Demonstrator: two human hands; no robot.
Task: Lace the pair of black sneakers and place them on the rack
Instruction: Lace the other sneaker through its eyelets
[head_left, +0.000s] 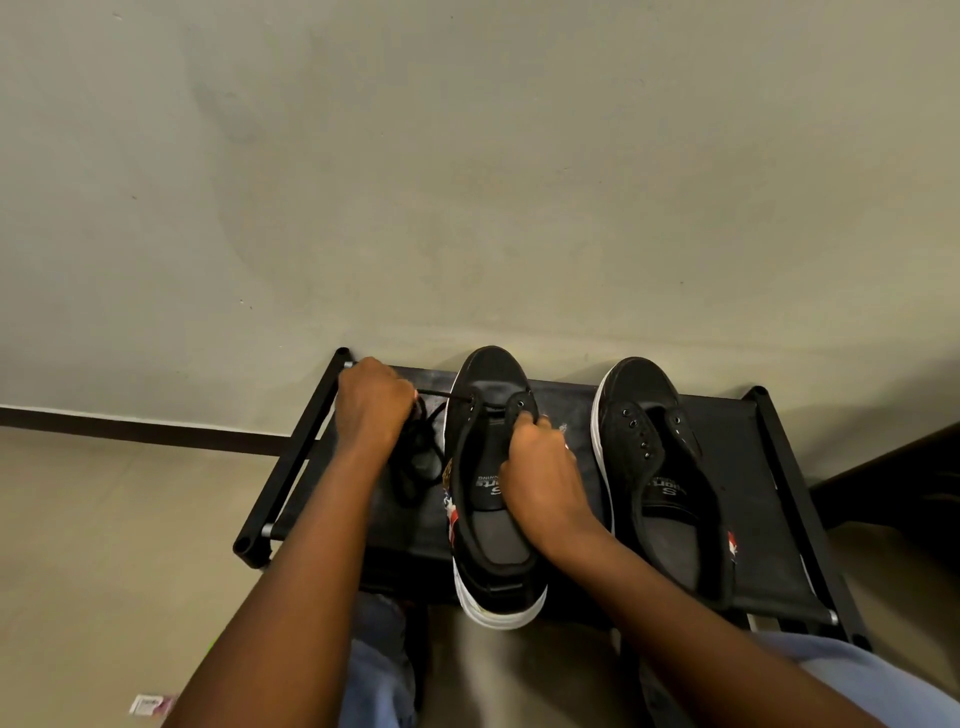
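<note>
Pale grey-green wall fills the upper half of the view, meeting a beige floor along a dark skirting strip. Against the wall stands a low black rack with a fabric top shelf and tube frame. Two bare forearms reach forward from the bottom edge, with blue-jeaned knees below them.

Two black sneakers with white soles sit on the shelf, toes toward the wall. The left sneaker lies mid-shelf with its heel overhanging the front edge. The right sneaker sits well apart to its right, with bare eyelets.

The right hand curls over the left sneaker's right eyelet flap, fingers gripping its edge. The left hand, closed in a fist just left of that shoe, pulls a black lace taut from a front eyelet. The rest of the lace lies bunched on the shelf under that hand.
</note>
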